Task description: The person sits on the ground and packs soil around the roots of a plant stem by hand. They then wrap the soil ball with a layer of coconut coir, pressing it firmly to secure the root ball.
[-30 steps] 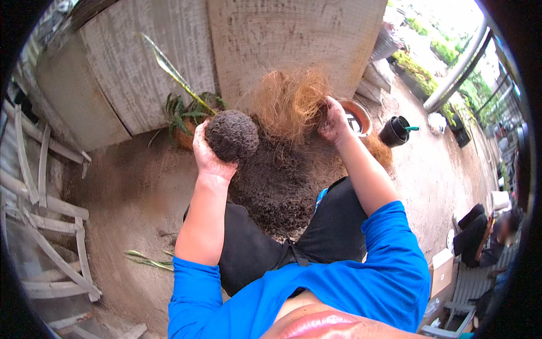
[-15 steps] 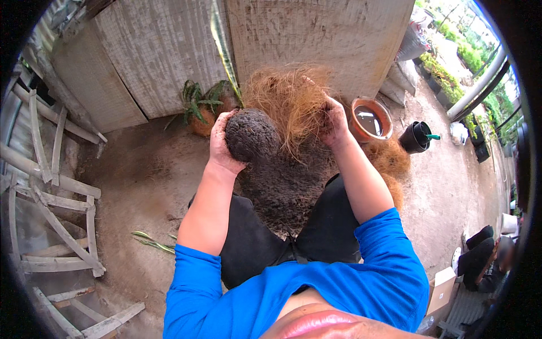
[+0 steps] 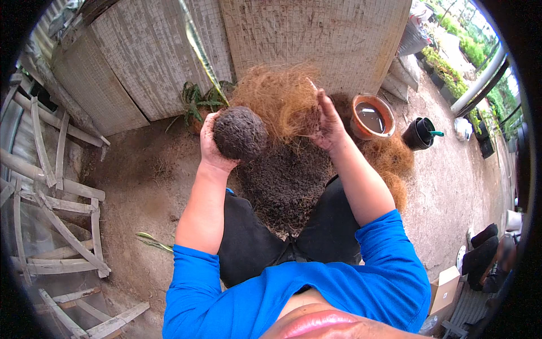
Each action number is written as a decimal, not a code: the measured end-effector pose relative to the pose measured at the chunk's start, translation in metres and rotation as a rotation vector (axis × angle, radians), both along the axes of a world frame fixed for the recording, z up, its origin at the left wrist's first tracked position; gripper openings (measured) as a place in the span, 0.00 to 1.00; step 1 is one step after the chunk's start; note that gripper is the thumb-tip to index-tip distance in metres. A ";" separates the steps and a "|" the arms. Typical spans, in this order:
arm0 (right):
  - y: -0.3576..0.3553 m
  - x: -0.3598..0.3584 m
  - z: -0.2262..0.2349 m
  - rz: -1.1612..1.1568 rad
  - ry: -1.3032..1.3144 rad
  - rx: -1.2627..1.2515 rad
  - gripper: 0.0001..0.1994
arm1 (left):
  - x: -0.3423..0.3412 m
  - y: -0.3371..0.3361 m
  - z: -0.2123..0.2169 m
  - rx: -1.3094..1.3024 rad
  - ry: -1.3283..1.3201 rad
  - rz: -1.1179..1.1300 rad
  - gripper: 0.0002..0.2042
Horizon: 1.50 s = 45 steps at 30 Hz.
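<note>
A round ball of dark, damp soil [image 3: 240,134] rests in my left hand [image 3: 213,148], whose fingers wrap its left side. One tall, pale-edged snake plant leaf [image 3: 199,51] rises from behind the ball, leaning left. My right hand [image 3: 328,121], dirty with soil, grips the right edge of a loose mat of brown coconut fibre [image 3: 271,93]. The mat's left part lies close behind the soil ball; whether they touch I cannot tell. Below both hands, a heap of loose dark soil [image 3: 285,181] spreads between my knees.
To the right are a clay pot of dark liquid [image 3: 370,118], a black pot [image 3: 419,134] with a green-handled tool, and more fibre [image 3: 389,155]. A fern-like plant [image 3: 197,104] stands against the back boards [image 3: 316,39]. Wooden frames [image 3: 68,203] stand left; cut leaves [image 3: 153,242] lie nearby.
My left hand has shifted left with the soil ball, and the leaf tilts further left. The fibre and my right hand have moved slightly left, baring more of the soil heap.
</note>
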State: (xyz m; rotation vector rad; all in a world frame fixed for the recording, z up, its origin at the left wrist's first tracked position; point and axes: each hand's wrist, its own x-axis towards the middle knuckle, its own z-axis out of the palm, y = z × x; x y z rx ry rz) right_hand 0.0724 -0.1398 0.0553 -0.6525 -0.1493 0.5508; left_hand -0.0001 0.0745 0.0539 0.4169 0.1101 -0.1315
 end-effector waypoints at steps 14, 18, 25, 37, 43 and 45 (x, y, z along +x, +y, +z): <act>-0.018 0.011 0.013 -0.069 -0.057 -0.141 0.22 | 0.002 0.019 0.000 -0.024 -0.104 -0.058 0.22; -0.018 0.011 0.014 -0.076 -0.047 -0.235 0.23 | 0.005 0.024 -0.004 0.011 -0.115 -0.093 0.22; -0.010 0.018 -0.004 -0.386 -0.186 -0.499 0.19 | 0.013 0.034 -0.017 0.052 0.002 0.116 0.19; 0.015 0.011 -0.025 -0.485 -0.426 -0.715 0.19 | 0.006 -0.011 -0.013 0.065 0.010 -0.044 0.22; 0.010 0.002 -0.005 -0.259 -0.354 -0.563 0.20 | 0.017 -0.006 -0.018 0.098 0.078 -0.082 0.21; 0.001 0.001 0.007 -0.121 -0.268 -0.494 0.21 | 0.019 0.003 -0.017 0.087 0.065 -0.050 0.20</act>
